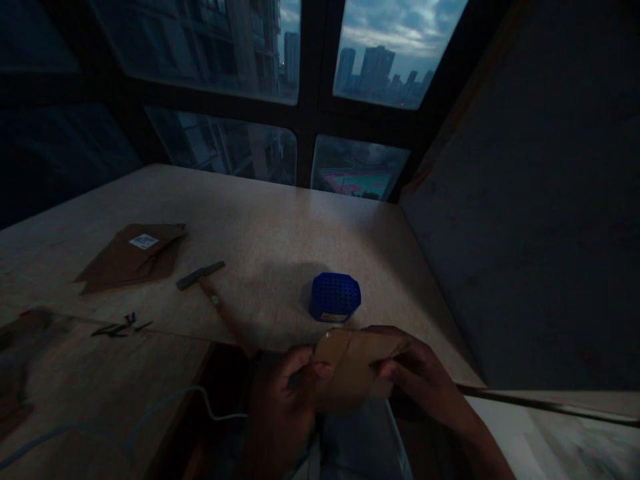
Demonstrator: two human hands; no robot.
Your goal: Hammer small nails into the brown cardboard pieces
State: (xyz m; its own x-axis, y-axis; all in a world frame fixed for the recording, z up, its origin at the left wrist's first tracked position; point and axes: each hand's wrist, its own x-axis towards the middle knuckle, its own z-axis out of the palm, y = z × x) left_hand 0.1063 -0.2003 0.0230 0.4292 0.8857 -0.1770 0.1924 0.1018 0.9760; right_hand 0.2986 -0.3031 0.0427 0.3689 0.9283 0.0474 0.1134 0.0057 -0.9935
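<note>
One hammer (210, 287), one blue box (335, 297), perhaps three envelopes (133, 257).

Dim dusk light is coming through the windows (295, 67) far beyond the hands, leaving the whole scene dark and bluish, with the side walls sinking almost to black. A soft shadow is spreading over the desk (280, 227) around the blue box (335, 297) just ahead of the right hand (425, 383). The left hand (280, 407) is showing murky and grainy, and the window frames are bowing toward the picture's edges.
</note>
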